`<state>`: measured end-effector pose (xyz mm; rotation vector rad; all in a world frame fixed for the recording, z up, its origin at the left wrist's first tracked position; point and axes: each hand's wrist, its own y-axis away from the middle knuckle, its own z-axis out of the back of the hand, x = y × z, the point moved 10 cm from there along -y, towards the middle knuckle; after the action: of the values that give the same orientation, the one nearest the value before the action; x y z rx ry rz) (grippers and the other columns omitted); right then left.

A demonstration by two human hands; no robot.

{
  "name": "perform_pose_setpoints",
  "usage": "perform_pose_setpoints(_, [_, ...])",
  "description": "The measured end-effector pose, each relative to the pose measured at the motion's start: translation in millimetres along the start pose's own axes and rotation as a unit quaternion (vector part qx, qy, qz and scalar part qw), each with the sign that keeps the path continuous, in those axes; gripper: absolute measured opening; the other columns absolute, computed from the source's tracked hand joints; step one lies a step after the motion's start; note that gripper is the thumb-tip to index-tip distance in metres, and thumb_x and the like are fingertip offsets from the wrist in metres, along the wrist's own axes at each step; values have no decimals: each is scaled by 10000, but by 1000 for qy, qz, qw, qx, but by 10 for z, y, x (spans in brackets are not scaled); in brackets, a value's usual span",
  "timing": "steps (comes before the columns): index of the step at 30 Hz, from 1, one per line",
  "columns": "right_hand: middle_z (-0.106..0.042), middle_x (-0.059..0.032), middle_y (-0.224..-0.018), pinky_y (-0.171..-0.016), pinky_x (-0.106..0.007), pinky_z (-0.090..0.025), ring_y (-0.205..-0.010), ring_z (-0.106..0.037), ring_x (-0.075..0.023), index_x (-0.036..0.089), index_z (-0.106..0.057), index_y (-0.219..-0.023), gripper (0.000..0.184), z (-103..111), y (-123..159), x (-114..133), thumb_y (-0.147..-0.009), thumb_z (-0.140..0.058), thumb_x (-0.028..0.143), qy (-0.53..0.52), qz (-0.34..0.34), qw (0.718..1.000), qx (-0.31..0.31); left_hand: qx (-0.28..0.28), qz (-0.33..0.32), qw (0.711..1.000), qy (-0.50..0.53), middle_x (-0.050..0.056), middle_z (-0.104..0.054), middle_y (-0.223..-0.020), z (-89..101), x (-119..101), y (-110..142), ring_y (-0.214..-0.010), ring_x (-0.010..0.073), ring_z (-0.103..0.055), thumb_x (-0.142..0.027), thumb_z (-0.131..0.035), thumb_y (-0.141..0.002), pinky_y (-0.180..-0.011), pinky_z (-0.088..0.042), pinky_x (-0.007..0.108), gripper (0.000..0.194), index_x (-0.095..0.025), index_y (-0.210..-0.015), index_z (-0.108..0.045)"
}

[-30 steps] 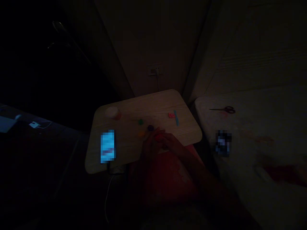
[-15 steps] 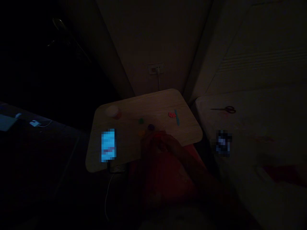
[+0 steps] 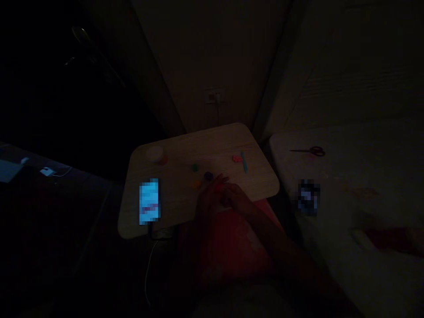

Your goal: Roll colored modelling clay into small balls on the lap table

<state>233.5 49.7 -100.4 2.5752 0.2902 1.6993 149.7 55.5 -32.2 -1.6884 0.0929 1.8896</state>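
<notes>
In dim light, a red lump of modelling clay (image 3: 219, 187) sits between my two hands at the table's near edge. My left hand (image 3: 208, 197) supports it from the left, with some fingers stretched along its far side. From the right, my right hand (image 3: 236, 196) pinches the clay with bent fingers. Just beyond them lie a dark blue lump (image 3: 208, 176), a green lump (image 3: 194, 168) and an orange-yellow lump (image 3: 196, 184). A pinkish-red textured piece (image 3: 236, 158) rests beside a light-blue flat tool (image 3: 244, 162).
The wooden table (image 3: 172, 176) also bears a pale tub (image 3: 155, 154) and a lit, blurred phone (image 3: 149, 202) with a cable below. Scissors (image 3: 311, 151) and another blurred device (image 3: 308, 197) lie on the pale surface to the right. A wall socket (image 3: 214, 95) is behind.
My left fingers have shifted and now show stretched out beyond the red clay. Less of the red shows between my hands. The other things on the table stay put.
</notes>
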Motion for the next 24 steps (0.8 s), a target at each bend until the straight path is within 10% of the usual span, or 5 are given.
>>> perform_pose_setpoints(13, [-476, 39, -555, -491, -240, -286, -508, -380, -92, 177, -590, -681, 577, -85, 31, 48, -803, -679, 734, 52, 16, 996, 69, 12, 67, 995, 76, 129, -712, -1356, -66, -10, -9, -1225, 281, -684, -524, -490, -1030, -1030, -568, 424, 467, -196, -1256, -732])
perform_pose_setpoints(24, [-480, 40, -555, -472, -243, -295, -492, -412, -104, 187, -608, -782, 612, -46, 2, -89, -752, -692, 792, -5, -1, 999, 41, -20, 64, 997, 33, 82, -763, -913, -98, 111, -9, -620, 146, -631, -504, -425, -1048, -551, -533, 259, 465, -168, -1131, -736])
